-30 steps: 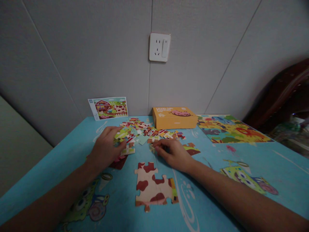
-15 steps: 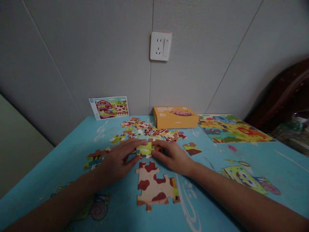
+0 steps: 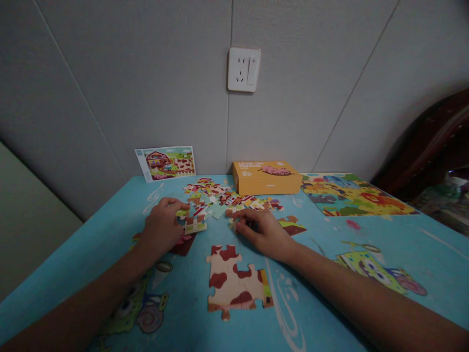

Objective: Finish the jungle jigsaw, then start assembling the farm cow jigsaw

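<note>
Joined cow section [image 3: 236, 284], blue tbl. [image 3: 183, 303], 6 o'clock in view.
From section: loose-pcs pile [image 3: 218, 211] at 12; left hand [image 3: 163, 226] at 10, fingertips at pile's edge; right hand [image 3: 266, 234] at 1, thumb & index by small pale pc [image 3: 232, 223]. Whether either is clamped: can't tell.

Loose pieces [image 3: 227, 199] lie before, perhaps touching, the box [image 3: 269, 184].

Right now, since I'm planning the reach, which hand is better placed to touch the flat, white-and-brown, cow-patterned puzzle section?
Probably the right hand: it is nearer the puzzle section. The left hand is farther off, at the left edge of the multicoloured puzzle pieces.
</note>
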A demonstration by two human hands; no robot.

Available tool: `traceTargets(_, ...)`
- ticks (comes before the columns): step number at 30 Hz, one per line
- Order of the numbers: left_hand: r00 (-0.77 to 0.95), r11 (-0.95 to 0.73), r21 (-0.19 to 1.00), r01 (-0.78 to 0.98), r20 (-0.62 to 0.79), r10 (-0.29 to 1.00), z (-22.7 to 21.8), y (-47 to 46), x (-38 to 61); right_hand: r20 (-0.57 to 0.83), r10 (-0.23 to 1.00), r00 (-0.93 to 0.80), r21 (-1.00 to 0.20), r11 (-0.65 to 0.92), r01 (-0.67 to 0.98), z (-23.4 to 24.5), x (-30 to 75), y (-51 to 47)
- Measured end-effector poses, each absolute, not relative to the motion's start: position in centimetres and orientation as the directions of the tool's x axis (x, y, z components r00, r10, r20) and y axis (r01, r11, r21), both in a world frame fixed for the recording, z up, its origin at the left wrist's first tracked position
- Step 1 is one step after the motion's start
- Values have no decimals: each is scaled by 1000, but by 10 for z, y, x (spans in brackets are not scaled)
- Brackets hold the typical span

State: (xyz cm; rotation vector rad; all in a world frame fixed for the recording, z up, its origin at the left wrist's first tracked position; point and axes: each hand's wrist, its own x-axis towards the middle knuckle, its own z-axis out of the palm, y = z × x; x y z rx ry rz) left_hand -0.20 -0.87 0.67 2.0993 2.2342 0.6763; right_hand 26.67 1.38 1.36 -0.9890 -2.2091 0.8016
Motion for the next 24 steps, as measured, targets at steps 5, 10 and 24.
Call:
traceTargets(5, -132, 83, 165, 983, 312, 941, -1, -11, 2, 273, 794, -544, -694, 554, 460, 13, 267, 15)
traceTargets(10, -42, -12, 151, 988, 348, 936, 1, -13, 9, 285, 829, -481, -662, 533, 527, 15, 268, 16)
traceTargets(24, -91, 93, -3, 996, 167, 982, 12, -12, -2, 243, 866, -437, -651, 480, 588, 15, 269, 16)
